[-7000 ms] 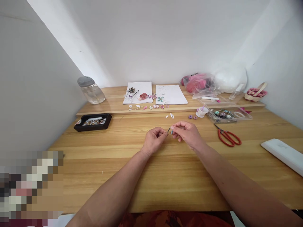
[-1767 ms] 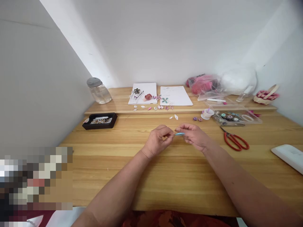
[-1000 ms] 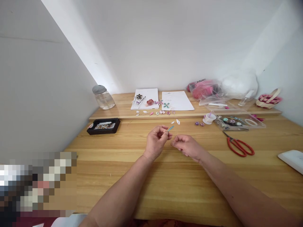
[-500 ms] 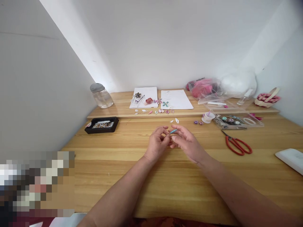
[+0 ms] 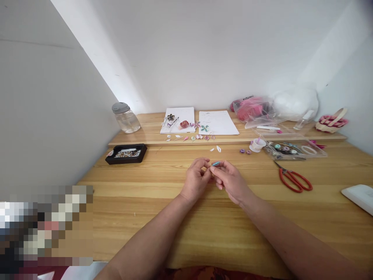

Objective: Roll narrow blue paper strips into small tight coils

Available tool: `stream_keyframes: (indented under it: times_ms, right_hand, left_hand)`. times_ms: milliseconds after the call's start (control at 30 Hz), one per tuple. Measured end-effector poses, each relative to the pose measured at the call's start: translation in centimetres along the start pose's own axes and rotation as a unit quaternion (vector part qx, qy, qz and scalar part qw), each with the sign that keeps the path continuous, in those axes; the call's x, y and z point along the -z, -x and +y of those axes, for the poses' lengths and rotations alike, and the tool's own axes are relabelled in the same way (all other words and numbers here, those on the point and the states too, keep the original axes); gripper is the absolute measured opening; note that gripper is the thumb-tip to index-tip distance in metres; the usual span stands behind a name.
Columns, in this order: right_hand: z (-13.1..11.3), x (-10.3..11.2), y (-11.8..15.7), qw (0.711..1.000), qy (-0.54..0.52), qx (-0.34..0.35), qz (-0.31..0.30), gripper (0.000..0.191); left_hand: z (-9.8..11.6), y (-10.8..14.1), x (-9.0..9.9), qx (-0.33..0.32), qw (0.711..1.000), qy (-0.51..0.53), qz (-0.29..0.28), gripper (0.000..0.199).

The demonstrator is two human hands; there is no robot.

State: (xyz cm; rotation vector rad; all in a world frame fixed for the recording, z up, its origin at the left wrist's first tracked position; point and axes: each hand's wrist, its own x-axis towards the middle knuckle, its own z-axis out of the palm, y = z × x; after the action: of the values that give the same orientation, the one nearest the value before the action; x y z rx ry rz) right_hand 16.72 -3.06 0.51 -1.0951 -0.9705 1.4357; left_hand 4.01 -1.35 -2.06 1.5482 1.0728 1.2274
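The landmark is the wooden table (image 5: 204, 217). At its far-left edge lies a black tray (image 5: 126, 153) of small mixed pieces. Behind the tray, on the raised shelf (image 5: 151, 137) at the back of the table, stands a clear jar (image 5: 126, 118) with a grey lid.

Near the table centre, the left hand (image 5: 196, 181) has its fingers curled narrow, with thumb and forefinger pinched at one end of a small blue paper piece (image 5: 215, 164). The right hand (image 5: 230, 179) meets it from the other side, its fingertips closed on the same piece. The piece sits between the two hands, above the table surface and not touching it. Half a second earlier the right hand lay open with its fingers spread beside the piece; it has now closed in and the two hands touch. One second earlier the left hand alone held the piece, and the right hand was apart and lower.

Behind the hands, two white sheets (image 5: 217, 123) lie on the shelf with small paper flowers (image 5: 184, 124) on and beside them. At the table's right, red scissors (image 5: 294, 179) lie in front of a clear box (image 5: 291, 149) of supplies. A pink basket (image 5: 332, 122) sits at the shelf's far-right end.
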Motion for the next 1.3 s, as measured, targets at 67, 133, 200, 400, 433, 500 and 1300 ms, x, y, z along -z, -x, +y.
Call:
stream_keyframes:
  times_ms: [67, 133, 200, 400, 433, 500, 1300]
  right_hand:
    - [0.3, 0.0, -0.1, 1.000, -0.005, 0.003, 0.010, 0.034]
    - [0.5, 0.1, -0.3, 1.000, -0.013, 0.006, 0.019, 0.035]
    - [0.6, 0.1, -0.4, 1.000, -0.019, 0.002, 0.025, 0.035]
    - [0.6, 0.3, -0.5, 0.999, -0.027, -0.006, 0.043, 0.028]
    - [0.6, 0.4, -0.5, 0.999, -0.028, -0.007, 0.044, 0.028]
    - [0.7, 0.4, -0.6, 0.999, -0.029, -0.007, 0.044, 0.028]
    - [-0.1, 1.2, -0.9, 0.998, -0.018, -0.023, 0.054, 0.041]
  left_hand:
    - [0.0, -0.1, 0.1, -0.015, 1.000, -0.025, 0.011, 0.011]
    - [0.1, -0.2, 0.3, -0.024, 0.999, -0.045, 0.018, 0.011]
    - [0.2, -0.2, 0.4, -0.029, 0.997, -0.066, 0.021, 0.012]
    - [0.5, -0.5, 0.6, -0.030, 0.996, -0.088, 0.012, 0.013]
    - [0.5, -0.5, 0.6, -0.024, 0.997, -0.080, 0.008, 0.013]
    - [0.4, -0.6, 0.6, -0.008, 0.998, -0.056, -0.001, 0.013]
    - [1.2, -1.2, 1.8, 0.173, 0.968, 0.177, -0.034, 0.039]
